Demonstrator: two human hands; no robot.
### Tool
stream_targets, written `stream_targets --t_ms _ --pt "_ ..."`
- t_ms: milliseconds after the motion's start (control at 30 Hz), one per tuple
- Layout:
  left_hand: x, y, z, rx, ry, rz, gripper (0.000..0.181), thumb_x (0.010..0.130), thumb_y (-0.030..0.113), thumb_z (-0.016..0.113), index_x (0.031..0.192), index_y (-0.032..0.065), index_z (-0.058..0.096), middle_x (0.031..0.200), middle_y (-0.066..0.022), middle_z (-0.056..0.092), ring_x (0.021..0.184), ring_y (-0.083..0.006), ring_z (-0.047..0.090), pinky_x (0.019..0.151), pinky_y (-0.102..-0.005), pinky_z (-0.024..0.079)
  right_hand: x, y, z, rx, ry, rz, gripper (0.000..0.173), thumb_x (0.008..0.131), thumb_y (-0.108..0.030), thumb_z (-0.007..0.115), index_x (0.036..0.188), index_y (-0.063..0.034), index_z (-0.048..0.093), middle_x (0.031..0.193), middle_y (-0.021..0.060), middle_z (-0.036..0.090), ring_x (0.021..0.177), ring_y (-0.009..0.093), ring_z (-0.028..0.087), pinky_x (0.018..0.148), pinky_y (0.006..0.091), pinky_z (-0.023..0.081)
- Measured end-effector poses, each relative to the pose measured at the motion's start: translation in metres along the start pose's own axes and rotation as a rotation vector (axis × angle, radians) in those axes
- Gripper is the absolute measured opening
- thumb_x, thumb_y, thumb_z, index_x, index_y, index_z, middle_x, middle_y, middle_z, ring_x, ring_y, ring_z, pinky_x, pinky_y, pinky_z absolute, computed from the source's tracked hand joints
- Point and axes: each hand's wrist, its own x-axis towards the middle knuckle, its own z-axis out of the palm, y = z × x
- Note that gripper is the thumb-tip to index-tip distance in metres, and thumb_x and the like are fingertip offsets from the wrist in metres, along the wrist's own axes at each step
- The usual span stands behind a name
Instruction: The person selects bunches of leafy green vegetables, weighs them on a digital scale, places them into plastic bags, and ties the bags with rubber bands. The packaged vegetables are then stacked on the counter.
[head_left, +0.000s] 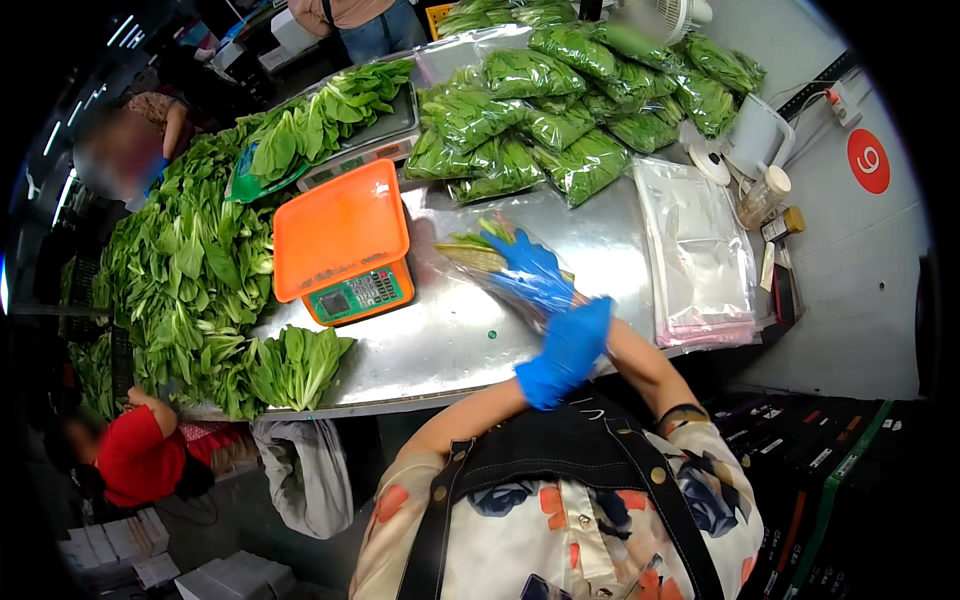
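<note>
On the metal table before me, a bunch of leafy greens (477, 255) with pale stalks sits in a clear plastic bag (487, 281). My right hand (531, 268), in a blue glove, holds the bunch, and the film shines around its glove. My left hand (566, 352), also gloved in blue, crosses my right wrist and closes at the bag's near end. Its fingertips are partly hidden. Just left of the bunch stands an orange digital scale (341, 232) with a bare, crumb-specked pan.
Loose greens (187, 262) heap the table's left side. Filled bags of greens (555, 120) are piled at the back, beside a second scale (360, 154) loaded with greens. Flat plastic bags (697, 255) lie right, near a white kettle (754, 135). A person in red (139, 454) is at lower left.
</note>
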Motion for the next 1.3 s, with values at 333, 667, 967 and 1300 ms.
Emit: stream_targets --t_ms 333,667,967,1300 --pt "0.052 -0.041 0.054 0.123 0.427 0.107 0.019 0.081 0.005 0.054 0.097 -0.0043 0.053 0.077 -0.0157 0.054 0.072 -0.0277 0.056 0.063 -0.0344 0.045 0.042 0.014 -0.042 -0.215 -0.396 -0.407 0.053 0.078 -0.040 0.059 0.123 -0.0133 0.050 0.111 0.0181 0.058 0.097 0.036 0.057 0.083 0.0426 0.045" --pt "0.103 -0.018 -0.022 -0.379 0.678 -0.235 0.013 0.074 0.006 0.053 0.083 0.0011 0.047 0.071 -0.0218 0.053 0.066 -0.0392 0.053 0.059 -0.0425 0.040 0.097 -0.022 -0.040 -0.295 -0.886 -0.329 0.052 0.078 -0.037 0.061 0.122 -0.0106 0.052 0.112 0.0178 0.058 0.095 0.035 0.057 0.083 0.0398 0.045" --pt "0.003 -0.028 -0.020 -0.095 0.625 -0.213 0.087 0.070 0.027 0.066 0.138 0.0045 0.017 0.109 -0.0241 0.050 0.089 -0.0397 0.055 0.075 -0.0432 0.047 0.109 -0.021 -0.034 -0.063 -1.106 0.008 0.050 0.078 -0.034 0.062 0.120 -0.0081 0.054 0.113 0.0176 0.058 0.094 0.033 0.058 0.082 0.0373 0.045" --pt "0.017 -0.075 0.002 0.169 0.660 0.070 0.031 0.079 0.011 0.058 0.110 0.0081 0.057 0.090 -0.0115 0.055 0.079 -0.0268 0.057 0.067 -0.0353 0.046 0.134 0.080 -0.039 -0.454 -0.903 -0.868 0.036 0.087 -0.030 0.053 0.105 0.0004 0.060 0.100 0.0180 0.061 0.087 0.020 0.059 0.078 0.0328 0.047"
